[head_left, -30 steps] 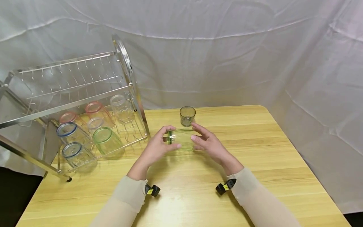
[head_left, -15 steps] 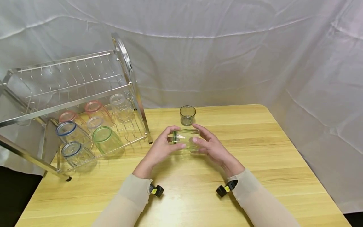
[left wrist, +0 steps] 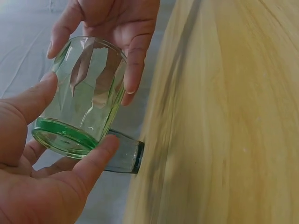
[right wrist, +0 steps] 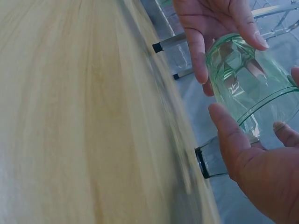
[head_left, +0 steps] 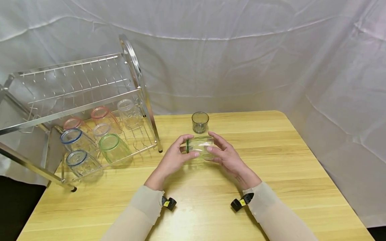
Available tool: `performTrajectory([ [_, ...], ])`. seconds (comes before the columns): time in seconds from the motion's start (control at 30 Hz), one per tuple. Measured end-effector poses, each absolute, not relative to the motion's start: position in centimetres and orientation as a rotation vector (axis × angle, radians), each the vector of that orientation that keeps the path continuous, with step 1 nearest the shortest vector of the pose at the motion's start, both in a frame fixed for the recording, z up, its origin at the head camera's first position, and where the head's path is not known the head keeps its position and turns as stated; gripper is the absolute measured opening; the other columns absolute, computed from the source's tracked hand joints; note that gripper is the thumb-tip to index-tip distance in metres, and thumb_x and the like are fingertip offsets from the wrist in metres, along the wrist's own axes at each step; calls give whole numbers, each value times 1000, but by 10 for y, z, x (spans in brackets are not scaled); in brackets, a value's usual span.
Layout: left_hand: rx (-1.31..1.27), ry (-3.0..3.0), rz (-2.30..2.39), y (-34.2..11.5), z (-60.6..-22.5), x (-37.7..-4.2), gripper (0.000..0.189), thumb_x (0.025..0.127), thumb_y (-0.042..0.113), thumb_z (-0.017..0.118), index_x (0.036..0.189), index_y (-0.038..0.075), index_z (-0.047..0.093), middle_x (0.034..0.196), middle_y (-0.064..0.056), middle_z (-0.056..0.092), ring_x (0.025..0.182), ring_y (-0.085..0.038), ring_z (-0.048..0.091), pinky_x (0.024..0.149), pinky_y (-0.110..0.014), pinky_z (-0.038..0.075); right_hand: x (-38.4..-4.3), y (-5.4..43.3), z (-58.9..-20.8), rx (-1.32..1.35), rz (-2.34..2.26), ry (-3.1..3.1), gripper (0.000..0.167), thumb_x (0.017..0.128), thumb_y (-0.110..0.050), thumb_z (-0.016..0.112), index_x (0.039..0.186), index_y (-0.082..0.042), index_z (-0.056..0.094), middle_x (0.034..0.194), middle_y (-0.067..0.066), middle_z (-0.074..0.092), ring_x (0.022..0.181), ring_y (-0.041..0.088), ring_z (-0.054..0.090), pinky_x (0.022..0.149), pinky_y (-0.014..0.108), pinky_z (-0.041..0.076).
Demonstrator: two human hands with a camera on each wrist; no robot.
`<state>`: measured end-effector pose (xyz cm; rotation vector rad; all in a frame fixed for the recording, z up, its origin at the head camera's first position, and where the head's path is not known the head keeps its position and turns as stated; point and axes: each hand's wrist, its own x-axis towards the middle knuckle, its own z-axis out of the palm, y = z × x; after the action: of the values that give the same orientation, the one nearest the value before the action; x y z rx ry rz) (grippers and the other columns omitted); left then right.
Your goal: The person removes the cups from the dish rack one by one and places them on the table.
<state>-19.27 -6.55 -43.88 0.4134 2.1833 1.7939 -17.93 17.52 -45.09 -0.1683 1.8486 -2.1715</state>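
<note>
Above the wood-grain table (head_left: 199, 214), a clear green glass (head_left: 200, 144) with faceted sides is held sideways, the left hand (head_left: 175, 154) clamped on its thick base and the right hand (head_left: 231, 160) around its rim end (the yellow label (head_left: 243, 202) is too small to read), slightly farther right than a second ago.

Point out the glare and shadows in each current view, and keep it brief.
Head view: pale glare on the near part of the table, small highlights on the green glass; left wrist view: a dark, soft-edged shadow streak down the table, bright reflections on the glass; right wrist view: a dark shadow band near the table's edge, a cooler, bluish cast overall.
</note>
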Motion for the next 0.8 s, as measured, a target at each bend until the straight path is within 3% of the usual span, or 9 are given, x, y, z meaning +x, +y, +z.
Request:
performTrajectory([
  [0.2,403,2332,1675,-67,-438,-190,70,93,33,83,154,33,50,158,-6,51,143,-41,53,106,-56,55,-178,173,-448,-146,-2091,1970,75,102,-21,70,166,-27,33,171,11,29,144,45,46,104,49,57],
  [0.33,419,2416,1596,-70,-432,-184,75,94,36,81,159,33,43,160,-9,49,144,-39,53,109,-54,53,-178,174,-444,-143,-2015,2082,74,101,-27,72,165,-32,35,171,10,31,140,38,52,105,50,56],
  [0.43,443,2490,1550,-76,-426,-177,78,96,35,80,162,27,39,164,-6,43,146,-34,51,113,-48,51,-178,177,-440,-143,-1983,2144,73,101,-28,72,165,-32,36,171,11,31,138,37,55,106,52,56],
  [0.53,427,2620,1508,-85,-419,-170,70,98,31,77,159,18,43,161,-5,48,145,-32,52,115,-46,50,-179,182,-435,-140,-1939,2227,74,101,-29,73,164,-32,37,170,13,31,137,38,56,105,51,57],
  [0.7,350,2964,1434,-109,-409,-159,40,98,18,73,136,9,66,135,-13,69,119,-36,68,98,-50,59,-187,195,-425,-134,-1740,2487,75,99,-36,75,164,-36,38,168,11,36,140,38,54,103,50,58],
  [0.8,340,3177,1333,-125,-405,-156,30,96,10,73,125,4,72,127,-18,73,113,-40,69,91,-54,59,-194,203,-418,-142,-1568,2656,77,98,-41,75,164,-36,36,166,11,40,140,39,54,102,54,58],
])
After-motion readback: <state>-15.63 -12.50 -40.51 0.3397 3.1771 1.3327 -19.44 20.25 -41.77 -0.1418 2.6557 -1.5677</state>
